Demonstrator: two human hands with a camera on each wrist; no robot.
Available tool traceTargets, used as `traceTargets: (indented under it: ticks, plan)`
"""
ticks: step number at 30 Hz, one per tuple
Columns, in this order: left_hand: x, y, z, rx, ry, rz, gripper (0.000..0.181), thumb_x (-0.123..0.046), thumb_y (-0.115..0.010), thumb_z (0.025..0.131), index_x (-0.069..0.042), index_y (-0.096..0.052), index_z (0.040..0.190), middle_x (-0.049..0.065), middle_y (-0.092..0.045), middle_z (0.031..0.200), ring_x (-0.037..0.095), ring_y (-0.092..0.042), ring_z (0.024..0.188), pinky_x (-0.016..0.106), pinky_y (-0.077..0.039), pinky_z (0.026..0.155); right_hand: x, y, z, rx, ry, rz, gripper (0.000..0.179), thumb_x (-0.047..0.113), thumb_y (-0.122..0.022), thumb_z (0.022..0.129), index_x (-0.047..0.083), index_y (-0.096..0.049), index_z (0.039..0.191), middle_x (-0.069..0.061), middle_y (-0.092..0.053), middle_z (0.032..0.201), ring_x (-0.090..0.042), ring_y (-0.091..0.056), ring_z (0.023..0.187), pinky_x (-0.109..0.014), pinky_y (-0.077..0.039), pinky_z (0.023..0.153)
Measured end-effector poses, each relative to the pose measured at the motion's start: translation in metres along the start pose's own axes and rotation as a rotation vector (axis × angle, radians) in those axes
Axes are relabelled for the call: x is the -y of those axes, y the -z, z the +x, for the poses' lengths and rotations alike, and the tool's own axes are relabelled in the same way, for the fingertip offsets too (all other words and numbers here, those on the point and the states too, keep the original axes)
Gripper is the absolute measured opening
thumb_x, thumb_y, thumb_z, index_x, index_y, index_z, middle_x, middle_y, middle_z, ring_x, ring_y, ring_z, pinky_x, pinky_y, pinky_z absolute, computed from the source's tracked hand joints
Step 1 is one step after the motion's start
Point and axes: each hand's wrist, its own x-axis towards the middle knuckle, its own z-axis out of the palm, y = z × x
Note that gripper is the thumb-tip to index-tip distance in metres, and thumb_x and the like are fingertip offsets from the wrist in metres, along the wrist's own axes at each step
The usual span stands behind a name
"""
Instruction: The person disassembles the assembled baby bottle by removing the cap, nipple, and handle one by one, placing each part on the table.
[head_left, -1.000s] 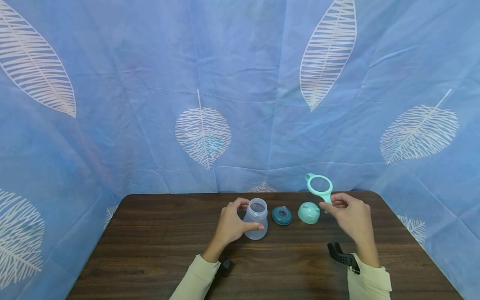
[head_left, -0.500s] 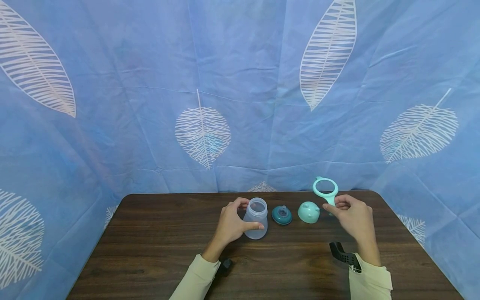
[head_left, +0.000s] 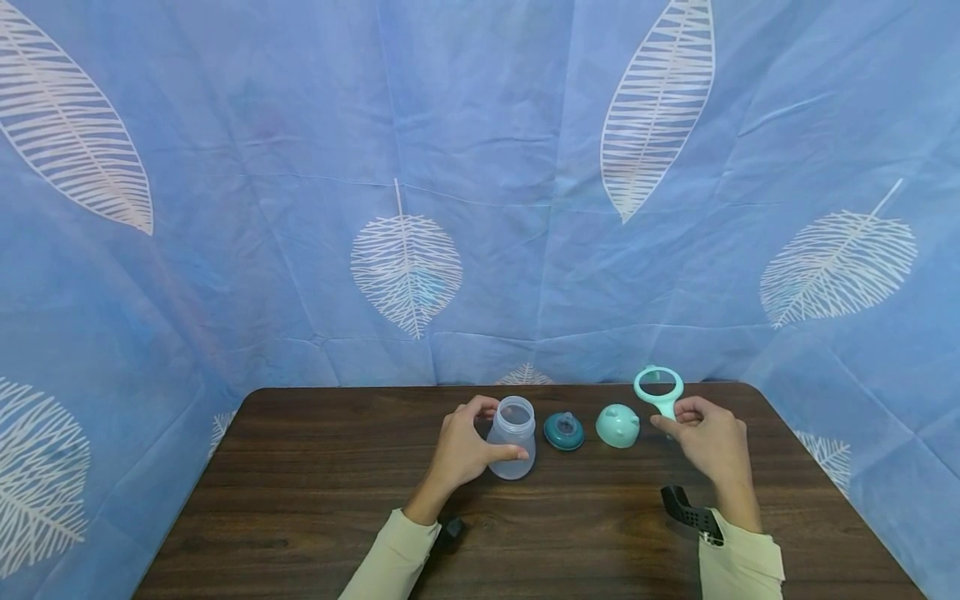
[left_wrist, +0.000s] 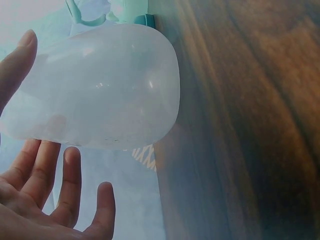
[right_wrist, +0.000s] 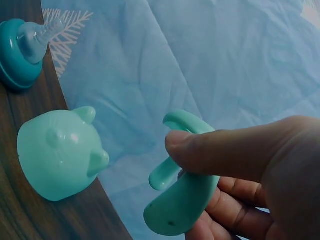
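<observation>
A translucent baby bottle body (head_left: 512,460) stands upright on the table with its mouth uncovered. My left hand (head_left: 465,446) holds it from the left, thumb across the front and fingers round the far side. In the right wrist view, the thumb and fingers of my right hand (right_wrist: 240,165) pinch a mint-green handle ring with two grips (right_wrist: 175,212). The ring is raised above the table near its far edge. Between the hands sit a teal collar with a clear nipple (head_left: 564,431) and a mint domed cap with two ears (head_left: 618,426).
The dark wooden table (head_left: 315,492) ends at a blue leaf-print cloth (head_left: 495,275) hanging behind it. A black strap (head_left: 688,515) is on the right wrist, and a dark device (head_left: 452,532) is by the left wrist.
The handle ring has moved right and lower, and its loop has tilted flatter. My right hand has shifted slightly right. The left hand and bottle stay in place.
</observation>
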Motion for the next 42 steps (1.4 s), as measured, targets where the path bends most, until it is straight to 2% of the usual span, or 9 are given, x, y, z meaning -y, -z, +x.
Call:
traceTargets:
  ticks: [7, 15, 23, 28, 34, 42]
  plan:
    - [0.000, 0.000, -0.001, -0.003, -0.013, 0.019, 0.070, -0.034, -0.107, 0.072, -0.010, -0.073, 0.128, 0.007, -0.073, 0.120, 0.037, -0.066, 0.119, 0.060, -0.054, 0.098, -0.006, -0.001, 0.003, 0.010, -0.004, -0.019, 0.038, 0.029, -0.086, 0.098, -0.004, -0.070, 0.106, -0.021, -0.077, 0.098, -0.047, -0.069, 0.099, -0.074, -0.028, 0.113]
    - [0.000, -0.001, 0.000, -0.001, 0.000, 0.023, 0.071, -0.034, -0.107, 0.072, -0.009, -0.073, 0.129, 0.008, -0.072, 0.121, 0.039, -0.065, 0.120, 0.062, -0.053, 0.100, -0.014, -0.001, 0.007, 0.061, -0.035, -0.043, 0.036, 0.027, -0.084, 0.099, -0.005, -0.067, 0.105, -0.021, -0.076, 0.096, -0.050, -0.067, 0.100, -0.076, -0.024, 0.113]
    - [0.000, 0.000, -0.001, -0.001, 0.004, 0.008, 0.072, -0.034, -0.107, 0.072, -0.010, -0.073, 0.130, 0.008, -0.072, 0.122, 0.037, -0.064, 0.120, 0.061, -0.053, 0.099, -0.021, -0.004, 0.006, 0.083, -0.087, -0.045, 0.032, 0.025, -0.083, 0.098, -0.003, -0.068, 0.105, -0.019, -0.075, 0.098, -0.052, -0.056, 0.109, -0.071, -0.036, 0.100]
    - [0.000, 0.000, -0.001, -0.002, -0.003, 0.012, 0.072, -0.034, -0.107, 0.072, -0.010, -0.073, 0.130, 0.007, -0.072, 0.121, 0.036, -0.065, 0.119, 0.059, -0.054, 0.098, -0.022, -0.005, 0.007, 0.096, -0.112, -0.071, 0.031, 0.026, -0.083, 0.098, 0.000, -0.068, 0.103, -0.013, -0.074, 0.094, -0.050, -0.055, 0.107, -0.063, -0.043, 0.089]
    - [0.001, -0.001, -0.001, -0.005, -0.013, 0.013, 0.071, -0.033, -0.108, 0.071, -0.009, -0.073, 0.129, 0.008, -0.072, 0.120, 0.039, -0.065, 0.118, 0.060, -0.054, 0.097, -0.023, -0.007, 0.007, 0.118, -0.134, -0.080, 0.030, 0.025, -0.085, 0.097, -0.001, -0.069, 0.101, -0.013, -0.074, 0.092, -0.047, -0.056, 0.102, -0.056, -0.044, 0.081]
    - [0.001, -0.001, 0.000, -0.001, -0.009, 0.015, 0.071, -0.034, -0.107, 0.072, -0.009, -0.073, 0.129, 0.008, -0.072, 0.121, 0.040, -0.065, 0.119, 0.060, -0.054, 0.097, -0.028, -0.010, 0.009, 0.122, -0.143, -0.091, 0.029, 0.025, -0.085, 0.095, -0.001, -0.071, 0.100, -0.009, -0.073, 0.090, -0.046, -0.057, 0.100, -0.053, -0.044, 0.076]
